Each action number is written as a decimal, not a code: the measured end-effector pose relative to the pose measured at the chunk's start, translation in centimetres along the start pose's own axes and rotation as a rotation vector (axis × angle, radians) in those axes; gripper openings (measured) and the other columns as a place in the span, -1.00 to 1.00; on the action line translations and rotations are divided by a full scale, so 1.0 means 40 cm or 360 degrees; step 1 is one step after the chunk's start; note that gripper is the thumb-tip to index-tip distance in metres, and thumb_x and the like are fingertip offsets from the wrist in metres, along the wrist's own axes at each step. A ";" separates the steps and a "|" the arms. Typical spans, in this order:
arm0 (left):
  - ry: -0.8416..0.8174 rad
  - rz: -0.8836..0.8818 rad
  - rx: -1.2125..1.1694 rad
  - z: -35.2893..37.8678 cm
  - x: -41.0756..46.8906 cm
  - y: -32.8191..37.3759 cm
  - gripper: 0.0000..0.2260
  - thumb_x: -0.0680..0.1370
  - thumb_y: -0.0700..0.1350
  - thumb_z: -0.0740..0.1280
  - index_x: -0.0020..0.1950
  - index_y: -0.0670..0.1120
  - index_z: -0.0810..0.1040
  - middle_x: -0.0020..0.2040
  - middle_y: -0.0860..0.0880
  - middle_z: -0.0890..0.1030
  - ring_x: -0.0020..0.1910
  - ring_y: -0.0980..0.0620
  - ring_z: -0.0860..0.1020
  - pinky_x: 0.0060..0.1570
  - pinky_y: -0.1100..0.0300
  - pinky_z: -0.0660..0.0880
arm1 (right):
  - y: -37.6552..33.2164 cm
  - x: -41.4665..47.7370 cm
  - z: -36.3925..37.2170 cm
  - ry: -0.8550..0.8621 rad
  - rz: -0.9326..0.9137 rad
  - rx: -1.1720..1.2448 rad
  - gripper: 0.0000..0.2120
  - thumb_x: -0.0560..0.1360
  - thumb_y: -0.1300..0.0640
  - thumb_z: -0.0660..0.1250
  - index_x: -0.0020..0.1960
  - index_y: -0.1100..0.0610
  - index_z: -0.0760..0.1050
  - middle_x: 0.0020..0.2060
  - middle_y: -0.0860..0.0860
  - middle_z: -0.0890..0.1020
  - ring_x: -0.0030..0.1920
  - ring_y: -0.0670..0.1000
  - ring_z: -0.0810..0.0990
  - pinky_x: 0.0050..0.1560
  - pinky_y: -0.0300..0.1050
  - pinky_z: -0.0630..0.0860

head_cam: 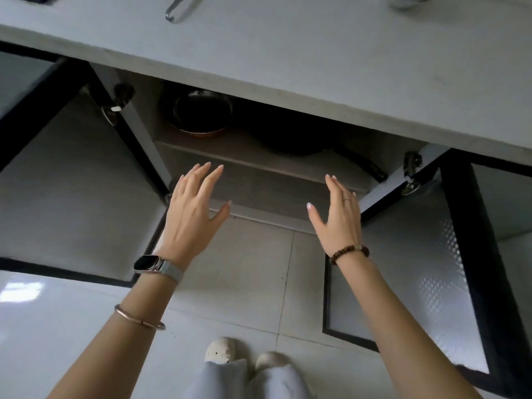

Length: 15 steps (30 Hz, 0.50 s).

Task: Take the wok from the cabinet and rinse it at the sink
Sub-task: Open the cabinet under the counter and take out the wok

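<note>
Under the counter the cabinet (259, 165) stands with both doors swung wide. On its shelf sits a large black wok (288, 131), partly hidden by the counter edge, its long dark handle (365, 165) pointing right. My left hand (193, 214) and my right hand (336, 217) hover in front of the shelf, below the wok. Fingers are spread on both, palms facing each other, nothing held. Neither hand touches the wok.
A smaller dark pan (201, 113) with a copper-coloured rim stands left of the wok. The open doors (72, 182) (417, 269) flank my arms. The grey countertop (288, 53) overhangs the cabinet, with a metal utensil (178, 10) on it. My feet (244, 352) are on the tiled floor.
</note>
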<state>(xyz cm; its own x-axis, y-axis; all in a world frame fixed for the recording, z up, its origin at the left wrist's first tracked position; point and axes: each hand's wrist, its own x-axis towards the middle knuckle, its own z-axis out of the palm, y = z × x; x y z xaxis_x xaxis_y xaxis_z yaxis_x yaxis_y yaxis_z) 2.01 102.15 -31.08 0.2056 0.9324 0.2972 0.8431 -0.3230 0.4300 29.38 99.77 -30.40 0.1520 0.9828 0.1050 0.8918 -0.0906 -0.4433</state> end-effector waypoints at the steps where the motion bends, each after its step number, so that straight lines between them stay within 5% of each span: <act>1: 0.0014 0.0020 -0.0003 0.039 0.012 -0.011 -0.44 0.54 -0.03 0.37 0.50 -0.10 0.32 0.45 -0.13 0.37 0.49 -0.15 0.26 0.42 -0.15 0.25 | 0.023 0.016 0.028 0.0028 0.0004 -0.0016 -0.37 0.53 -0.04 0.27 0.51 0.12 0.16 0.48 0.08 0.27 0.49 0.03 0.22 0.50 0.07 0.16; 15: 0.0163 0.0348 -0.0073 0.483 0.197 -0.048 -0.45 0.56 0.05 0.31 0.51 -0.08 0.30 0.46 -0.10 0.36 0.51 -0.08 0.24 0.50 -0.06 0.17 | 0.341 0.274 0.307 0.0323 0.0098 -0.0367 -0.40 0.53 0.01 0.27 0.50 0.14 0.19 0.48 0.09 0.26 0.45 0.11 0.26 0.47 0.05 0.21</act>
<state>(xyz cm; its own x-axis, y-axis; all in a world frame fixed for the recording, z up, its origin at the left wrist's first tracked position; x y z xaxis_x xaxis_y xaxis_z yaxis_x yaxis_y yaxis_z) 11.62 113.25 -46.03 0.3274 0.8188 0.4715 0.7600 -0.5247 0.3836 37.97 111.27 -46.22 0.2702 0.9241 0.2702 0.9479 -0.2061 -0.2430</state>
